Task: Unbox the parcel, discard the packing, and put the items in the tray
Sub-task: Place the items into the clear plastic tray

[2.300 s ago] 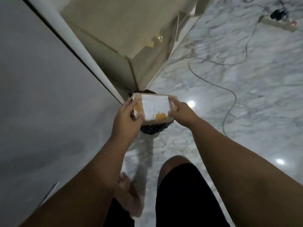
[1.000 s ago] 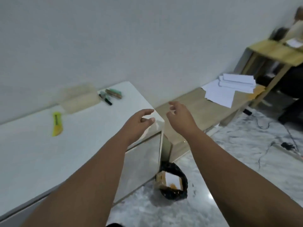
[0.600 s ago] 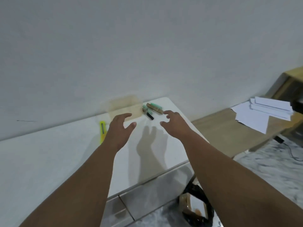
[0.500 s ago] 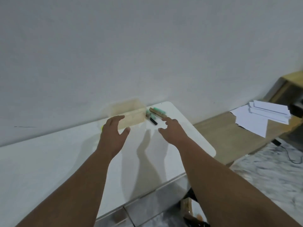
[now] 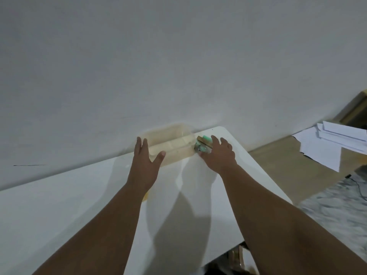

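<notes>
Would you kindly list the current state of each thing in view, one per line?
tray: open-topped, on the white table by the wall; contents unclear.
small items: outside the tray, beside its right end.
left hand: open, by the tray's front.
right hand: fingers spread over the small items; grip unclear.
papers: stacked on the low wooden bench.

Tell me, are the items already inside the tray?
No, the items lie on the table just right of the tray, under the fingers of the right hand.
</notes>
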